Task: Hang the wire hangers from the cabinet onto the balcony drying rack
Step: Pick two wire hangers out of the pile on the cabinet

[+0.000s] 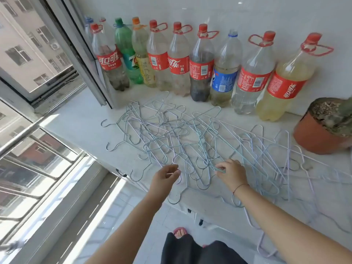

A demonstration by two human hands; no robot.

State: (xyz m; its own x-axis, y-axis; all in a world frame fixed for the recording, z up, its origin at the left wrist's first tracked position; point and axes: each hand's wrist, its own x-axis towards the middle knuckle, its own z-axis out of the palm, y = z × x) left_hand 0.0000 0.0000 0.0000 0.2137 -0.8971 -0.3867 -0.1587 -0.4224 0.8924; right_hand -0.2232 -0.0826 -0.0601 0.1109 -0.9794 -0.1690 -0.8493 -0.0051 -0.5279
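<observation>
A tangled pile of several thin wire hangers (182,141), pale blue, grey and lilac, lies spread over the white cabinet top (80,122). Some hooks overhang the front edge. My right hand (231,173) rests at the near side of the pile, with thumb and fingers pinched on a pale blue wire hanger (221,169). My left hand (167,175) hovers at the front edge beside it, fingers curled close around a thin wire of another hanger (178,179). No drying rack is in view.
A row of several large plastic drink bottles (202,63) lines the white wall behind the pile. A potted plant in a terracotta pot (322,130) stands at the right. An open window frame (80,54) and metal railing (38,164) are at the left. Tiled floor lies below.
</observation>
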